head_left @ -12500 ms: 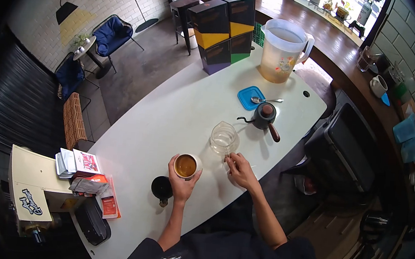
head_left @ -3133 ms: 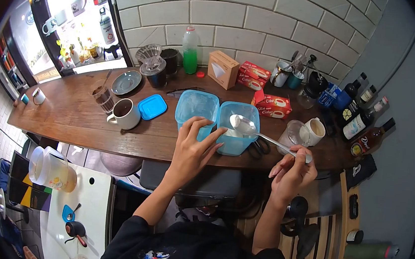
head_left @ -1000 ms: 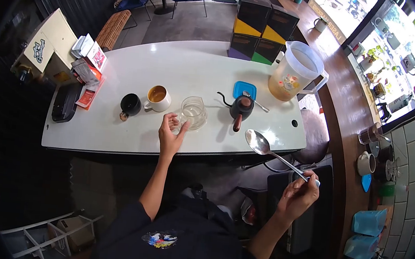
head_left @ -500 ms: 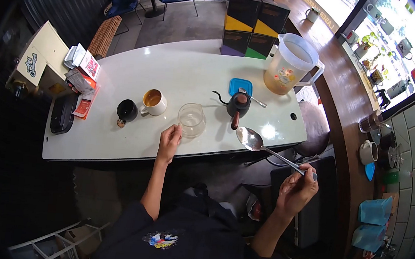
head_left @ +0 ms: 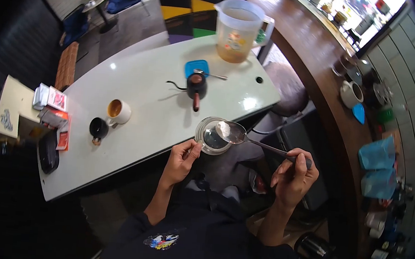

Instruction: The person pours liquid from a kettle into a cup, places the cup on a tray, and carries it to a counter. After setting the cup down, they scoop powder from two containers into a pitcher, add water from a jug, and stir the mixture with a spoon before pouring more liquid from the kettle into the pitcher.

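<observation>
Glossy white table surface (head_left: 147,83). At its left end, cream box (head_left: 17,96) with dark script, too blurred to read. Far side: translucent plastic pitcher (head_left: 236,38) with multicoloured printed design. White-and-red packet (head_left: 57,99), lettering too small. Clear round glass vessel (head_left: 210,142), see-through, smooth rim, held at the surface's near edge; left hand (head_left: 180,163) has a narrow grip on its side. Shiny metal spoon (head_left: 240,135), long handle pinched by right hand (head_left: 295,180), bowl over the vessel's mouth, loaded with a white heap (head_left: 223,129).
</observation>
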### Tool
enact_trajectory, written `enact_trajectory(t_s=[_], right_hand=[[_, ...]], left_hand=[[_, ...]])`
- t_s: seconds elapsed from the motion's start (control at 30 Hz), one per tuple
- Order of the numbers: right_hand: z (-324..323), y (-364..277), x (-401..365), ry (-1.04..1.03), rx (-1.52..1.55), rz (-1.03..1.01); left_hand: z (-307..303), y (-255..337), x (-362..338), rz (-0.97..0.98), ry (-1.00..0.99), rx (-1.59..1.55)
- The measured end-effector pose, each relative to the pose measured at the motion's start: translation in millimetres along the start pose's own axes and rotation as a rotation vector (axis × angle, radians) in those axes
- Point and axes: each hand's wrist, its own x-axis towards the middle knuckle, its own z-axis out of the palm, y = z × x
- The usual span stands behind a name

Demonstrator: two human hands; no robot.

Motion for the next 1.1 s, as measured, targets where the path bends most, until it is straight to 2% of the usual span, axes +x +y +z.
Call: enact_trajectory(t_s=[0.07, 0.27, 0.6, 0.7, 0.83, 0.93, 1.03, 1.1], right_hand=[[-17.1, -10.5, -5.9, 0.024, -0.157, -0.045], [-63.7, -52.0, -24.8, 0.107, -0.355, -0.122], [-139.0, -99.0, -38.3, 0.007, -0.773, -0.428], [-157.9, -111.4, -39.4, 0.021, -0.83, -0.518], [-185.1, -125.3, -45.9, 0.139, -0.762, -0.56], [-202.4, -131.7, -47.9, 0.102, -0.792, -0.58], [-219.4, -137.6, -51.1, 0.24, -0.616, -0.606], [-226.1, -141.1, -49.2, 0.232, -0.64, -0.607]], left_hand=[[23.1, 3.3, 5.2, 0.0, -0.092, -0.039], [88.7, 7.8, 18.7, -0.027, -0.333, -0.074], [189.9, 19.3, 27.6, -0.027, -0.601, -0.098], [214.1, 22.4, 28.5, -0.005, -0.643, -0.112], [241.0, 22.0, 29.4, 0.029, -0.675, -0.096], [257.3, 18.1, 31.1, 0.049, -0.689, -0.082], [274.2, 17.6, 31.9, 0.07, -0.69, -0.087], [284.4, 17.7, 32.7, 0.091, -0.694, -0.089]])
